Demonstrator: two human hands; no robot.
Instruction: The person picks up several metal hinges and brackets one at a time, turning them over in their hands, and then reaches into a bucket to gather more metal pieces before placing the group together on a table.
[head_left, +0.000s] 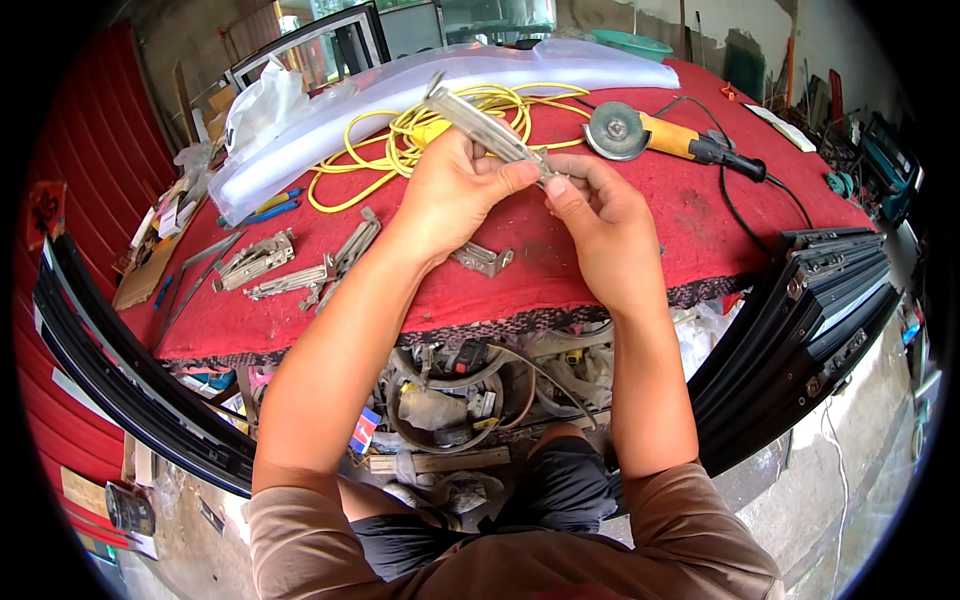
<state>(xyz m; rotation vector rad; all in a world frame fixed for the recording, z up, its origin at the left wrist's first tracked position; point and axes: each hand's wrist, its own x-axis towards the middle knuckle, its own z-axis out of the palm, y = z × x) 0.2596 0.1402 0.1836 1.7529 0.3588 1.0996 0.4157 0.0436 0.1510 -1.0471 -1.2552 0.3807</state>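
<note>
Over the red-covered table I hold a long, narrow silver metal hinge [481, 124] up at a slant. My left hand [448, 192] grips it between thumb and fingers along its lower half. At its lower right end, the thumb and fingers of my right hand [608, 222] pinch it. More metal hinges [256, 260] of the same look lie on the cloth left of my left forearm, some piled across each other. Another metal piece [482, 259] rests on the table below my hands, partly hidden by my left wrist.
A coiled yellow cable [405, 140] lies behind my hands, before a roll of clear plastic sheet [440, 92]. An angle grinder [672, 136] rests at the right back. Black frame profiles [800, 330] lean at the table's right; more profiles [130, 370] stand at the left.
</note>
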